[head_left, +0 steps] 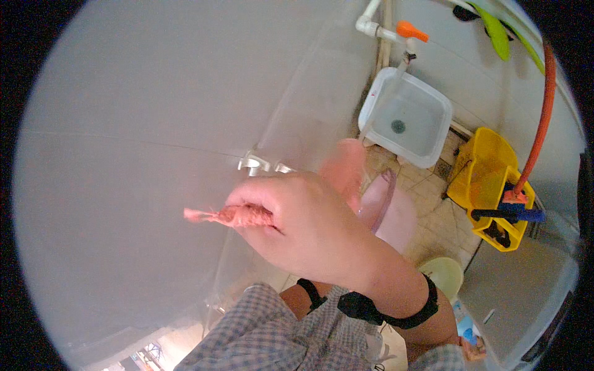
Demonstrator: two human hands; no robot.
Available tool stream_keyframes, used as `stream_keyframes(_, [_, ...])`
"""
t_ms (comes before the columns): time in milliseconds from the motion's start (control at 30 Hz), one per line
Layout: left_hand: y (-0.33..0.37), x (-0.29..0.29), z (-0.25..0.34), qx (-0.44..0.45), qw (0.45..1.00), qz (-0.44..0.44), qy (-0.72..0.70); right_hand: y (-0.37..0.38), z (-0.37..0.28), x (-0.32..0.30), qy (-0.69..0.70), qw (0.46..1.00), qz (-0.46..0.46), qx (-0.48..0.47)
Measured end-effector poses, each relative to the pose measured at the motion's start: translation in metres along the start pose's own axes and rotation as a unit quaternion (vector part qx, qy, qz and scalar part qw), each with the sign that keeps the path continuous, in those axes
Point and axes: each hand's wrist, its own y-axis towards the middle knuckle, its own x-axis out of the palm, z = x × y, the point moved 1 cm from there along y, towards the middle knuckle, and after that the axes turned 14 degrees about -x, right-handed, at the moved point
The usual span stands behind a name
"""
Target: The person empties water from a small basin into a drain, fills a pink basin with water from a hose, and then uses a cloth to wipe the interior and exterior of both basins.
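Note:
My right hand (pixel 303 222) is closed in a fist around a pink cloth (pixel 244 216), held up in front of a large grey-white surface. A bunched end of the cloth pokes out on the left and trails off in a thin, frayed tip. On the far side of the fist, a wider pink piece (pixel 346 167), apparently the same cloth, hangs smeared by motion. A black strap circles my right forearm. Part of my left forearm, with another black strap (pixel 309 295), shows low down by my checked clothing; my left hand is hidden behind the right arm.
A metal tap (pixel 252 162) juts from the surface behind the fist. Farther back are a white basin (pixel 405 117) under an orange-handled tap (pixel 411 31) and a yellow mop bucket (pixel 486 167) with a red handle. Below stand a pink tub (pixel 399 213) and a pale green basin (pixel 444 275).

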Motion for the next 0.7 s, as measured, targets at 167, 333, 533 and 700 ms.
stream_keyframes(167, [0.004,-0.004,-0.01,0.036,0.999,0.013,-0.014,-0.05,-0.009,-0.058,0.065,0.974,0.143,0.165])
stream_keyframes(333, [-0.009,-0.013,0.003,-0.09,0.995,-0.032,0.022,-0.132,-0.048,-0.078,0.096,0.868,0.448,0.19])
stream_keyframes(533, [-0.023,0.031,0.008,-0.042,0.985,-0.097,-0.137,-0.319,-0.164,-0.069,-0.103,0.781,0.472,0.394])
stream_keyframes(700, [-0.048,0.041,0.034,-0.029,0.995,-0.076,-0.054,-0.422,-0.141,-0.085,0.105,0.649,0.747,0.101])
